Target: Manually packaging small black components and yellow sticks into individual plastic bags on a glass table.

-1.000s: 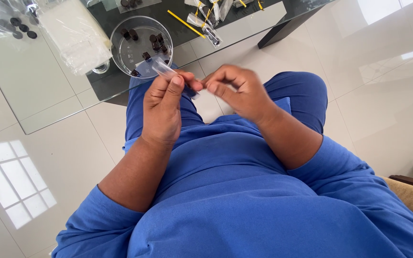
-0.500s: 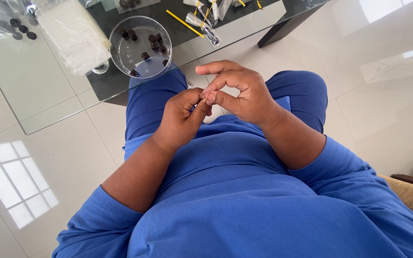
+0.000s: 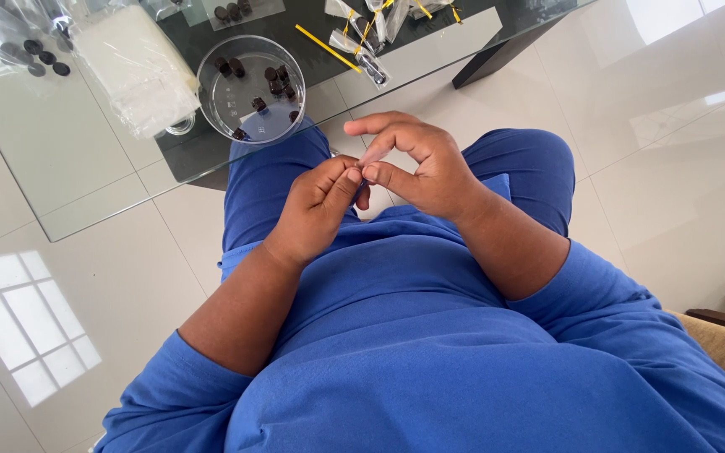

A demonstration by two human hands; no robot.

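Note:
My left hand [image 3: 316, 210] and my right hand [image 3: 430, 168] meet over my lap, just in front of the glass table's edge [image 3: 119, 210]. Their thumbs and forefingers pinch together on a small clear bag [image 3: 372, 153], of which only a sliver shows between the fingertips. The right hand's other fingers arch above the pinch. My blue shirt and trousers fill the lower half of the view.
On the table stand a round clear bowl [image 3: 249, 88] holding several dark round pieces, a stack of clear bags [image 3: 136, 67], a bag of dark pieces [image 3: 18, 42] and little filled bags with yellow ties [image 3: 362, 42]. A chair arm [image 3: 723, 323] is at the right.
A second ago the pale bag was spread open between my hands. The hands have since closed together at the fingertips, and the bag is almost hidden.

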